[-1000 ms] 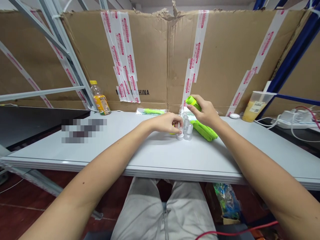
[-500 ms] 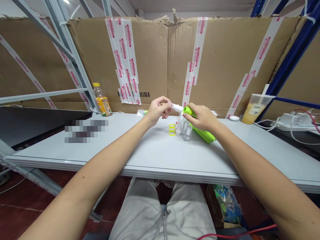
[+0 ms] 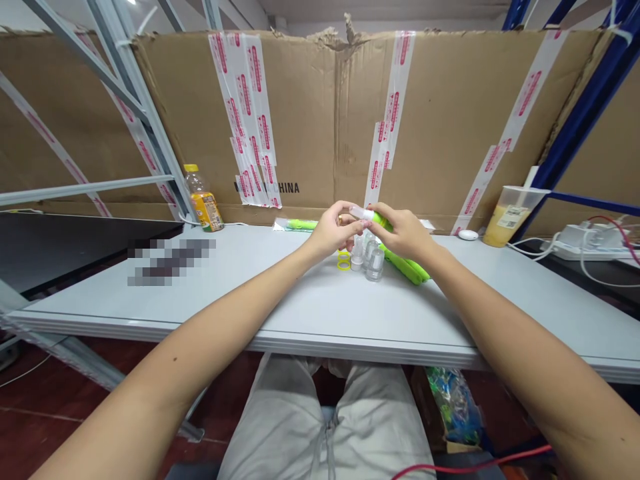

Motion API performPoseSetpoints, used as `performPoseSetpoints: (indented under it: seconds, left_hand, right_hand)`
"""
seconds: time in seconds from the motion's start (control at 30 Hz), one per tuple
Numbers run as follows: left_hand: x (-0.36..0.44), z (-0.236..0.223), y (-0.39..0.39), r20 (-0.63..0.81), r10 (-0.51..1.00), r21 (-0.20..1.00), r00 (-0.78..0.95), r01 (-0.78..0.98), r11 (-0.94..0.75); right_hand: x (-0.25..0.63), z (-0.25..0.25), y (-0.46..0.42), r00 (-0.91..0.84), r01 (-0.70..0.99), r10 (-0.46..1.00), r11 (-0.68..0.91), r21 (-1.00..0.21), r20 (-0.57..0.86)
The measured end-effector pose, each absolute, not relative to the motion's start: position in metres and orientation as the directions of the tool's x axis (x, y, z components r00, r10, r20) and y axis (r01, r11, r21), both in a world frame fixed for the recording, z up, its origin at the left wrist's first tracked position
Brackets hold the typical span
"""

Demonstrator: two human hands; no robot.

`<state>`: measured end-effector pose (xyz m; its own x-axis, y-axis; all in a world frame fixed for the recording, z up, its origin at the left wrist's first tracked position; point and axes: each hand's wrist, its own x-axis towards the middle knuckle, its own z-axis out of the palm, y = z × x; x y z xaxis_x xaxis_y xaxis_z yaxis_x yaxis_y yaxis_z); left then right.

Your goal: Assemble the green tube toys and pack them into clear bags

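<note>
My left hand (image 3: 334,232) is closed, its fingertips round a small white piece with a clear end (image 3: 359,212). My right hand (image 3: 404,233) grips a bright green tube (image 3: 382,221), whose open end meets the white piece. How deep the piece sits in the tube is hidden by my fingers. Just below both hands stand several small clear bottles (image 3: 375,265). Yellow rings (image 3: 343,263) lie to their left, partly covered by my left hand. More green tubes (image 3: 409,268) lie to the right, under my right hand.
Behind my left hand lies a green item in a clear wrapper (image 3: 300,225). A juice bottle (image 3: 207,208) stands at the back left. A cup of yellow drink (image 3: 507,223), a white round object (image 3: 469,235) and a power strip (image 3: 575,243) are on the right. Cardboard (image 3: 310,120) walls the back.
My left hand has moved right, bringing the white piece up against the green tube's end. Both hands now meet, and the wrapped green item behind shows more.
</note>
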<state>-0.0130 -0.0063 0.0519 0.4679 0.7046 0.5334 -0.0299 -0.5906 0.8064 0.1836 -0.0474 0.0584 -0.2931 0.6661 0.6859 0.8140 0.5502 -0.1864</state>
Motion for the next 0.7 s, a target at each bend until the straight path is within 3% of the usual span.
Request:
performPoseSetpoints:
  seconds: [0.1, 0.17, 0.27, 0.37, 0.5, 0.7]
  left_hand:
    - [-0.014, 0.047, -0.01, 0.671, 0.591, 0.618, 0.448, 0.103, -0.78]
    - [-0.015, 0.045, -0.015, 0.693, 0.478, 0.448, 0.54, 0.198, -0.872]
    - [-0.014, 0.044, -0.026, 0.588, 0.37, 0.251, 0.72, 0.272, -0.929]
    - [-0.01, 0.042, -0.033, 0.496, 0.355, 0.119, 0.792, 0.343, -0.932]
    - [-0.007, 0.04, -0.036, 0.441, 0.406, 0.056, 0.8, 0.427, -0.902]
    - [-0.008, 0.039, -0.034, 0.459, 0.399, 0.097, 0.794, 0.402, -0.911]
  right_hand:
    - [0.194, 0.058, -0.041, -0.16, 0.8, 0.648, 0.527, -0.287, 0.745]
    - [0.201, 0.058, -0.037, -0.097, 0.794, 0.644, 0.51, -0.331, 0.759]
    - [0.205, 0.056, -0.033, -0.058, 0.786, 0.65, 0.497, -0.367, 0.757]
    - [0.201, 0.055, -0.034, -0.07, 0.789, 0.67, 0.491, -0.37, 0.739]
    - [0.194, 0.055, -0.038, -0.094, 0.791, 0.687, 0.491, -0.365, 0.721]
    - [0.196, 0.056, -0.037, -0.092, 0.794, 0.686, 0.488, -0.363, 0.722]
